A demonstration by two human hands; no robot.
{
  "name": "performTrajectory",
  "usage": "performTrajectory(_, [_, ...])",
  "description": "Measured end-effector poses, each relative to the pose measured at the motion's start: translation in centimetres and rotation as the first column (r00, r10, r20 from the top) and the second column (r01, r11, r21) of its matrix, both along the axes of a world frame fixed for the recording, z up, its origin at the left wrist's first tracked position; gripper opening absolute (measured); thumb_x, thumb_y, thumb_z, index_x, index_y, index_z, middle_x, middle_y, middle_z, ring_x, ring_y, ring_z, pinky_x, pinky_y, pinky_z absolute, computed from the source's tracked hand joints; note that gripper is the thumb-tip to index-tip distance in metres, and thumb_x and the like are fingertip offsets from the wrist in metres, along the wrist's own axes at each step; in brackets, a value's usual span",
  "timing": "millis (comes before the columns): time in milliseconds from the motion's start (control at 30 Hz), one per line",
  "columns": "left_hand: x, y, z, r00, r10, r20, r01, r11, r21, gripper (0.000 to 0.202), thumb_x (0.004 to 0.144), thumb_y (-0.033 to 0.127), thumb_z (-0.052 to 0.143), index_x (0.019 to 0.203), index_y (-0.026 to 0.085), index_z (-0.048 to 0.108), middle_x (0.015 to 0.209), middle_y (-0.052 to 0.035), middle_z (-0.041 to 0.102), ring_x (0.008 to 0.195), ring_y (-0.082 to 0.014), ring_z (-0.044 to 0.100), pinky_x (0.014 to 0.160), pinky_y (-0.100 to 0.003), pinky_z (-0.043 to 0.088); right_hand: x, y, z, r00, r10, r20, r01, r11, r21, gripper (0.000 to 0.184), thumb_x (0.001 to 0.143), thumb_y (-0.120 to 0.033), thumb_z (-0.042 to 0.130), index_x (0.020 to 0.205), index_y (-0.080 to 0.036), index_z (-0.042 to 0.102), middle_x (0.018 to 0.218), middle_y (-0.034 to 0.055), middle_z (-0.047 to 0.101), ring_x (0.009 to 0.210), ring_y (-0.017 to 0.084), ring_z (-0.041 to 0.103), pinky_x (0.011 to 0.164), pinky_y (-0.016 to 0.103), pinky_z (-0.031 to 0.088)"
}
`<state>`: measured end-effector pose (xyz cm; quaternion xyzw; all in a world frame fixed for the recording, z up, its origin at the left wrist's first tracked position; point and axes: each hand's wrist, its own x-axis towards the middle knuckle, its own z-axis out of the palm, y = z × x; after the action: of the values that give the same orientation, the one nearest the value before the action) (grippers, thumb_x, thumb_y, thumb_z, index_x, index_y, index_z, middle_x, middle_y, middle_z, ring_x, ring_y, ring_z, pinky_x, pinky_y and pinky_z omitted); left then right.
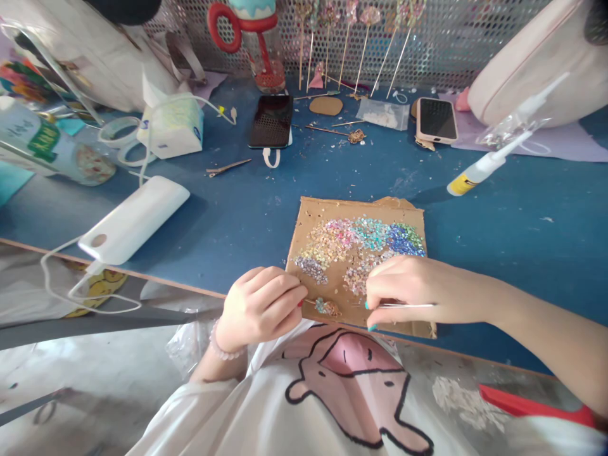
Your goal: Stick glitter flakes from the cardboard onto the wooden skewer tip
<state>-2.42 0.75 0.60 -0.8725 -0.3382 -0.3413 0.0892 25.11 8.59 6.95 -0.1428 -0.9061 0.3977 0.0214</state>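
On the table's near edge lies a piece of cardboard [323, 234] spread with small piles of rhinestones [370, 232] in pink, turquoise, blue, green, yellow and grey. My left hand [266, 303] is closed at the cardboard's left edge, pinching a thin stick. At that stick's end is a small ornament [327, 307], partly turquoise and partly brownish gold, just over the cardboard. My right hand [413, 285] is closed around a thin white stick [408, 306], its tip close to the ornament's right side. Whether the tip touches it, I cannot tell. My right hand hides some rhinestones.
A glue bottle [475, 174] stands at the right. Behind lie a black phone [272, 120], a second phone [436, 119] and a small plastic bag [384, 115]. At left are a white power bank [135, 218] with cable, a tissue pack [175, 130] and a metal clip [228, 167].
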Motion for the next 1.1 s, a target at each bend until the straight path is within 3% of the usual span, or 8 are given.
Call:
performTrajectory(167, [0.0, 0.0, -0.1, 1.0, 0.003, -0.003, -0.004, 1.0, -0.005, 0.015, 0.082, 0.007, 0.056, 0.092, 0.016, 0.062, 0.081, -0.0021, 0.066, 0.067, -0.0158, 0.059, 0.057, -0.032, 0.045, -0.5, 0.0, -0.2, 0.985, -0.037, -0.168, 0.051, 0.996, 0.077, 0.026, 0.1, -0.037, 0.056, 0.086, -0.016, 0.063, 0.069, -0.0017, 0.058, 0.063, 0.011, 0.048, 0.063, 0.024, 0.038])
performTrajectory(267, [0.0, 0.0, -0.1, 1.0, 0.003, -0.001, -0.003, 1.0, -0.007, 0.016, 0.082, 0.007, 0.056, 0.092, 0.017, 0.062, 0.081, -0.0018, 0.066, 0.067, -0.0155, 0.06, 0.058, -0.031, 0.046, -0.7, 0.0, -0.5, 0.973, -0.059, -0.224, 0.079, 0.993, 0.082, 0.02, 0.1, -0.032, 0.058, 0.093, -0.016, 0.068, 0.075, 0.0013, 0.066, 0.068, 0.011, 0.056, 0.066, 0.023, 0.043])
performTrajectory(500, [0.0, -0.1, -0.1, 1.0, 0.005, -0.006, -0.005, 1.0, -0.001, 0.016, 0.081, 0.006, 0.056, 0.091, 0.017, 0.062, 0.08, -0.0013, 0.066, 0.066, -0.0152, 0.058, 0.058, -0.031, 0.045, -0.7, 0.0, -1.1, 0.965, -0.088, -0.246, 0.122, 0.984, 0.13, 0.017, 0.1, -0.028, 0.058, 0.096, -0.016, 0.07, 0.081, 0.0021, 0.072, 0.072, 0.011, 0.063, 0.067, 0.023, 0.047])
performTrajectory(700, [0.0, 0.0, 0.0, 1.0, 0.016, -0.007, -0.016, 1.0, -0.001, 0.017, 0.08, 0.006, 0.055, 0.091, 0.017, 0.062, 0.079, -0.0003, 0.066, 0.066, -0.0148, 0.059, 0.057, -0.031, 0.046, -1.1, 0.2, -1.3, 0.941, -0.151, -0.304, 0.203, 0.968, 0.148, 0.022, 0.101, -0.033, 0.056, 0.093, -0.018, 0.07, 0.078, 0.002, 0.072, 0.068, 0.011, 0.062, 0.064, 0.024, 0.047])
performTrajectory(933, [0.0, 0.0, -0.2, 1.0, 0.004, -0.003, -0.004, 1.0, 0.001, 0.016, 0.081, 0.006, 0.056, 0.091, 0.017, 0.062, 0.08, -0.0018, 0.066, 0.067, -0.0152, 0.058, 0.058, -0.031, 0.045, -1.1, 0.1, -1.3, 0.943, -0.141, -0.302, 0.195, 0.969, 0.155, 0.021, 0.101, -0.033, 0.056, 0.095, -0.018, 0.071, 0.08, 0.0024, 0.072, 0.07, 0.012, 0.064, 0.065, 0.025, 0.048])
performTrajectory(1100, [0.0, 0.0, -0.3, 1.0, 0.0, -0.001, 0.0, 1.0, -0.004, 0.015, 0.081, 0.006, 0.057, 0.091, 0.016, 0.062, 0.08, -0.0024, 0.066, 0.067, -0.0158, 0.057, 0.058, -0.032, 0.044, -1.2, 0.1, -1.2, 0.919, -0.179, -0.351, 0.255, 0.949, 0.185, 0.017, 0.1, -0.028, 0.058, 0.094, -0.017, 0.07, 0.08, 0.002, 0.072, 0.069, 0.011, 0.063, 0.066, 0.024, 0.048])
